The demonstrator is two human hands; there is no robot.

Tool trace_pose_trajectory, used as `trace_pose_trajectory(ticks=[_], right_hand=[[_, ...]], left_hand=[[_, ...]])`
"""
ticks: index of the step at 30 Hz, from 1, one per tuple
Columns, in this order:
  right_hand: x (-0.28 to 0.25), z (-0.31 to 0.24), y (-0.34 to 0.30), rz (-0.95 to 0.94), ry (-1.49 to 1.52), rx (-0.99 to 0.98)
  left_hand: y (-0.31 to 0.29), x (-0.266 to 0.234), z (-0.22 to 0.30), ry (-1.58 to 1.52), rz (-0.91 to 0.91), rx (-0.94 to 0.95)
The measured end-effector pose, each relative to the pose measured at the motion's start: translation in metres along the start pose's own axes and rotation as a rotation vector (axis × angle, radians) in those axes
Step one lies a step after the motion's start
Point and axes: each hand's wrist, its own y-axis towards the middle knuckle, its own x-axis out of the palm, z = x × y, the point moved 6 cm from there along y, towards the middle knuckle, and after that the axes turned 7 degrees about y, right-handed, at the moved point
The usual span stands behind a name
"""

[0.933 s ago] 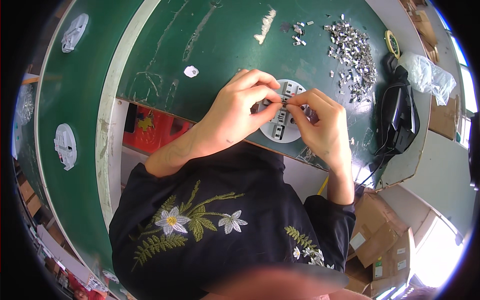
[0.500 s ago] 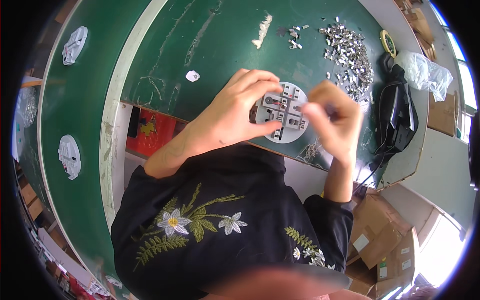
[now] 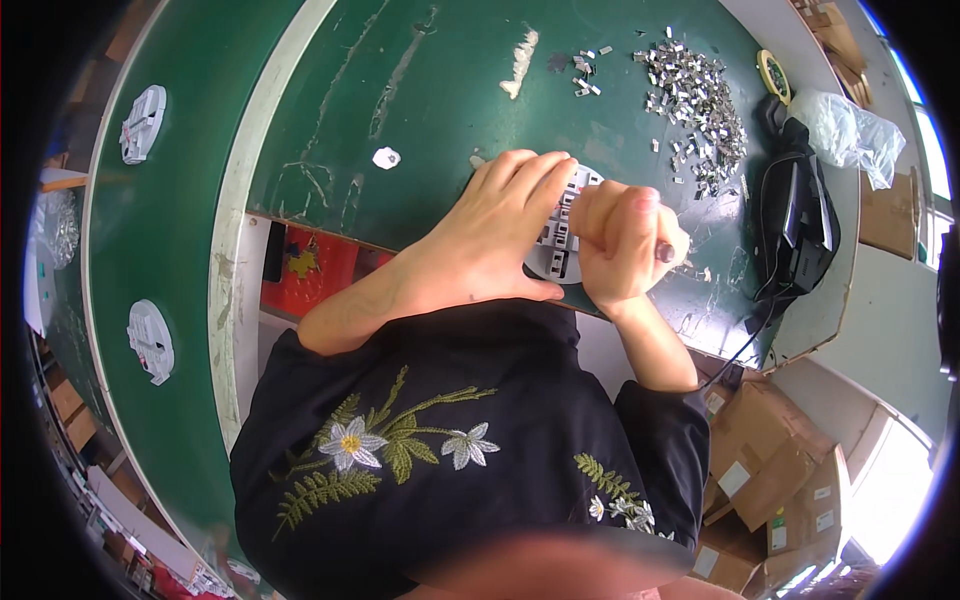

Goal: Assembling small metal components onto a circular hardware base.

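white round part (image 3: 556, 240) wedged between left hand (image 3: 497, 235) – right hand (image 3: 620, 245)

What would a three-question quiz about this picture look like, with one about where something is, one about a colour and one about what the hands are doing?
1. Where does the pile of small silver metal pieces lie?
A. On the green table beyond the hands
B. On the cardboard boxes
C. On the person's lap

2. What colour is the table top?
A. Red
B. Green
C. Yellow

3. How are the two hands placed?
A. Both resting flat, far apart
B. Both together over a round white part
C. One lifted off the table, out of sight

Answers:
1. A, the pile sits on the table past the fingers, toward its far edge.
2. B, the bare surface around the work is dark green.
3. B, the left hand and the right hand meet over the round white part.
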Motion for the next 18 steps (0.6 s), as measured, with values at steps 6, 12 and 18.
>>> trace_pose_trajectory(ticks=[6, 12, 18], right_hand=[[-0.020, -0.027, 0.004, 0.174, 0.418, -0.016], [-0.060, -0.070, 0.026, 0.055, 0.531, -0.315], [-0.075, -0.059, 0.033, 0.071, 0.056, -0.249]], left_hand=[[-0.011, -0.032, -0.020, 0.081, 0.135, -0.078], [-0.015, -0.174, -0.114, 0.433, 0.583, -0.544], [-0.077, -0.282, -0.264, 0.880, 0.179, -1.217]])
